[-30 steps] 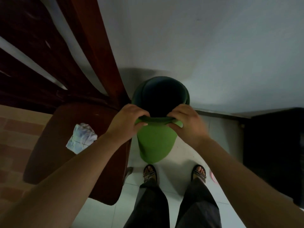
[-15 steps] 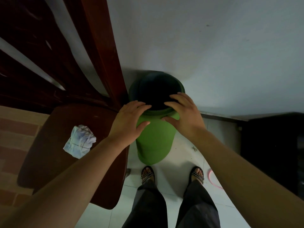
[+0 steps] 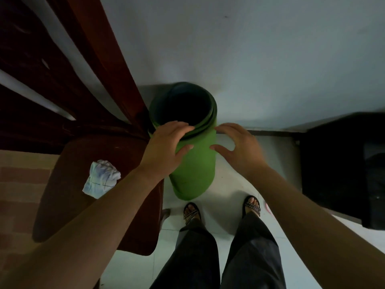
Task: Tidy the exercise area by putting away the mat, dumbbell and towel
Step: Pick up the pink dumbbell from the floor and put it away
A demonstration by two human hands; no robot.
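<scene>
A rolled green mat (image 3: 194, 170) stands upright on the white floor against the pale wall, its dark hollow top facing me. My left hand (image 3: 164, 146) rests on the roll's near rim with fingers spread, not gripping. My right hand (image 3: 237, 147) hovers just right of the roll, fingers apart, thumb close to the green side. A crumpled white towel (image 3: 101, 179) lies on the seat of a dark wooden chair (image 3: 68, 205) to the left. No dumbbell is in view.
The chair's tall red-brown back (image 3: 100, 59) leans against the wall beside the mat. A black cabinet (image 3: 341, 167) stands at the right. My sandalled feet (image 3: 220, 209) are just in front of the mat. Reddish tiles (image 3: 16, 184) cover the far left.
Both hands gripped the mat's top rim a second ago; they have since let go and opened. The right hand has drawn off to the right; the mat stands on its own.
</scene>
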